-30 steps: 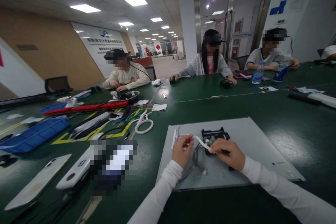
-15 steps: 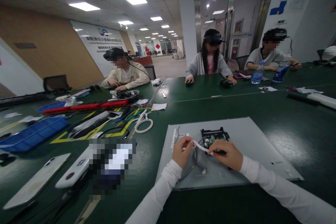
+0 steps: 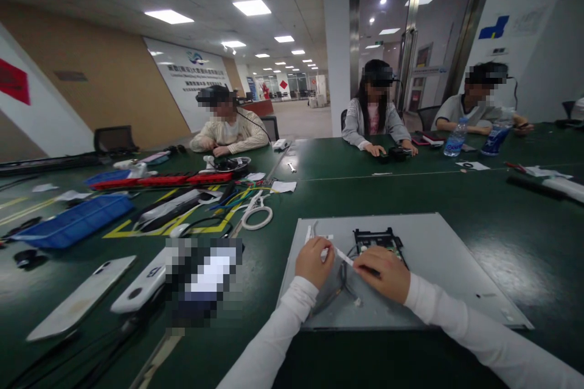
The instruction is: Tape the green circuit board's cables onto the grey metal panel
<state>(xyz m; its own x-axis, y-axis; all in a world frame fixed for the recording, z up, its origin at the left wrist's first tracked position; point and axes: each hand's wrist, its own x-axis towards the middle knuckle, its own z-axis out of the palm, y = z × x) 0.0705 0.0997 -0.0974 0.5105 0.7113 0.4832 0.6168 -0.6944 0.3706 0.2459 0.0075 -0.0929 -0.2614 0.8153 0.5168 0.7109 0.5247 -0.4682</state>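
A white flat ribbon cable (image 3: pixel 343 255) spans the gap between my two hands, above a grey metal panel (image 3: pixel 438 279). My left hand (image 3: pixel 314 262) pinches its left end, and my right hand (image 3: pixel 384 272) has the right end between thumb and fingers. Something dark shows under the right fingers; I cannot make out what it is. Behind that hand, a black bracket with a circuit board (image 3: pixel 378 237) sits on the panel, partly covered. Thin grey wires with a small white connector (image 3: pixel 358 302) lie on the panel below the cable.
To the left are a white phone (image 3: pixel 84 298), a white power bank (image 3: pixel 141 282), a blurred-out screen (image 3: pixel 212 276), a blue tray (image 3: pixel 77 222) and a white cable coil (image 3: pixel 257 217). Three people sit across the green table (image 3: pixel 328 194). Two bottles (image 3: pixel 456 138) stand at the right.
The ribbon cable is straighter now, and my right hand has turned and covers more of the board. The view has shifted slightly. The middle person's hands have come closer together.
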